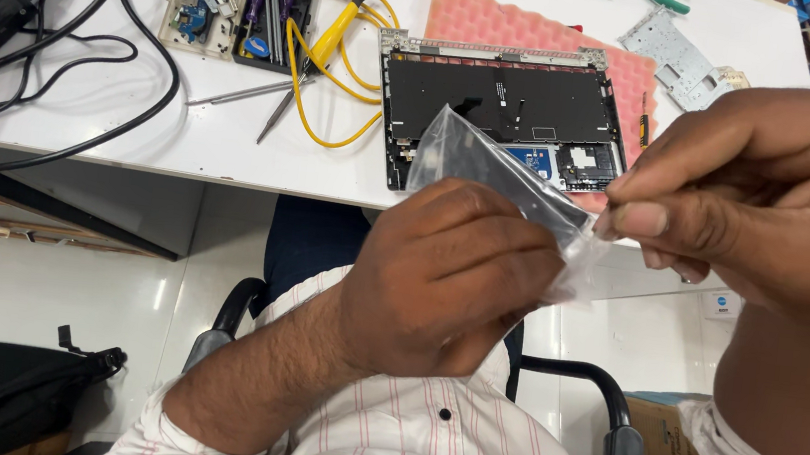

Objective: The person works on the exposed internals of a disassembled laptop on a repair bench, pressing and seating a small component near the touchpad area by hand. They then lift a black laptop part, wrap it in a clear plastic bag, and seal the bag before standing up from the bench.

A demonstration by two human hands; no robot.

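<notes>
The left hand (pixel 450 277) is curled shut around the lower part of a small clear plastic bag (pixel 491 171), and the right hand (pixel 759 195) pinches the bag's edge between thumb and fingers (pixel 642 219), held above the lap. A hard tug could tear the thin film or spill what it holds onto the floor. Beyond the fingers, a black opened laptop chassis (pixel 503 102) rests on the white bench (pixel 184 134), yellow probe leads (pixel 329 44) further left.

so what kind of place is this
Likely an electronics repair bench: an opened laptop shell on pink foam, a screwdriver tray, and both hands holding a clear plastic bag.
</notes>
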